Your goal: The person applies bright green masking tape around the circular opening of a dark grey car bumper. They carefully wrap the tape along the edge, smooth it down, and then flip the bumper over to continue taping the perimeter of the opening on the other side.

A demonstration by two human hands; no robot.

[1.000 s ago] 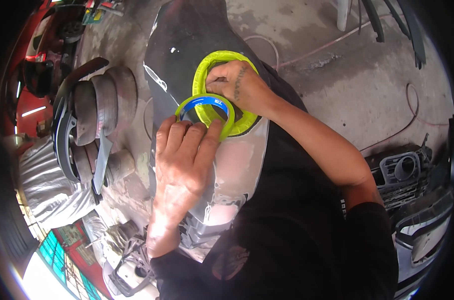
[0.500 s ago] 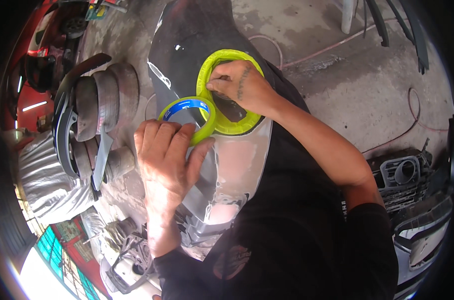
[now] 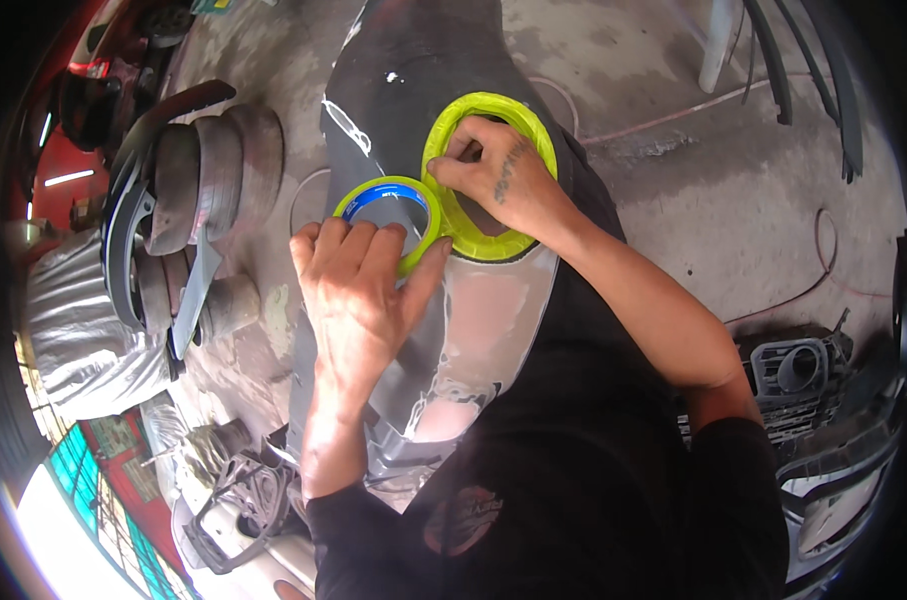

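A dark car bumper or body panel [image 3: 428, 60] lies lengthwise before me, with a sanded pinkish-grey patch [image 3: 483, 310] on its near part. Yellow-green masking tape [image 3: 545, 150] lines the rim of an oval opening in it. My left hand [image 3: 358, 285] grips a roll of masking tape [image 3: 393, 192] with a blue core, fingers over its near side and thumb by its right edge. The roll almost touches the opening's left rim. Over the opening, my right hand [image 3: 503, 180] pinches the taped left rim between thumb and curled fingers. Its fingertips are partly hidden.
Stacked tyres [image 3: 213, 180] and a dark curved trim piece [image 3: 123, 250] stand to the left, near a silver cover [image 3: 93, 330]. Grille parts [image 3: 788, 365] lie at the right. A thin hose [image 3: 693, 115] crosses the concrete floor; dark strips [image 3: 838, 90] hang at far right.
The panel sits farther right in the picture as the view shifts. The tape roll has turned, showing more of its round face. My right hand stays at the taped rim, its fingers slightly lower.
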